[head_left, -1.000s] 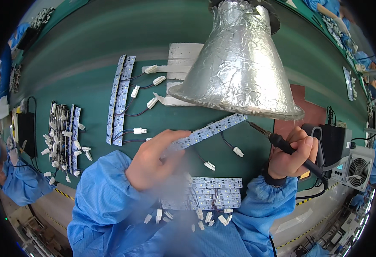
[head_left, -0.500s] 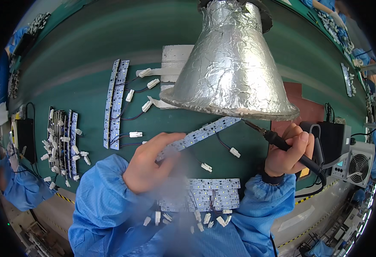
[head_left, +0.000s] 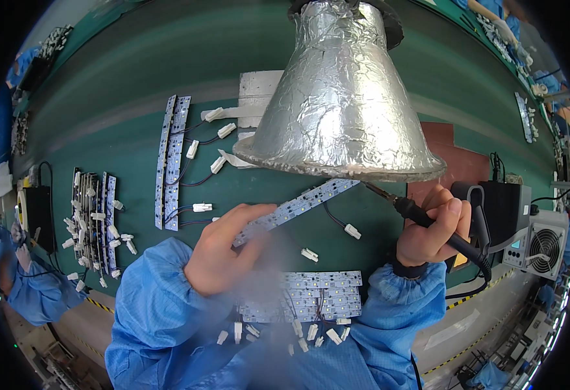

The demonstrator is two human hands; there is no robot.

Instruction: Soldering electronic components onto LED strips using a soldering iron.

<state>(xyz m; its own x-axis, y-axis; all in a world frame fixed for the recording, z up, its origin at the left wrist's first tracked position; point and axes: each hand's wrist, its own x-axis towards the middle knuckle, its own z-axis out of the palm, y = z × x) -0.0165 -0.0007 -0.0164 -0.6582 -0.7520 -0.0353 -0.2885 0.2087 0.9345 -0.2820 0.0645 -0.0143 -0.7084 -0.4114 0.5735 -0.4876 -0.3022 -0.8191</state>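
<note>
My left hand [head_left: 223,250] is closed on the near end of an LED strip board [head_left: 304,203], which slants up and to the right. Two wired white connectors hang off this board, one a white connector [head_left: 352,231] on dark leads. In my right hand [head_left: 433,227] is a soldering iron [head_left: 421,213], gripped like a pen. Its tip touches or almost touches the board's far right end, just under the foil-covered fume hood [head_left: 346,97]. Below my hands lies a stack of LED strip boards [head_left: 324,296] with leads and connectors. A blurred grey patch hides part of them.
Two LED strips [head_left: 172,162] with wired connectors lie to the left. Further left stands a row of boards on edge [head_left: 93,221]. To the right are a black soldering station [head_left: 499,211] and a white box with a fan [head_left: 541,244]. Another person's sleeve [head_left: 41,289] shows at far left.
Both hands, the board and the iron keep nearly the same pose. The whole view has shifted slightly, with the hood a little further left.
</note>
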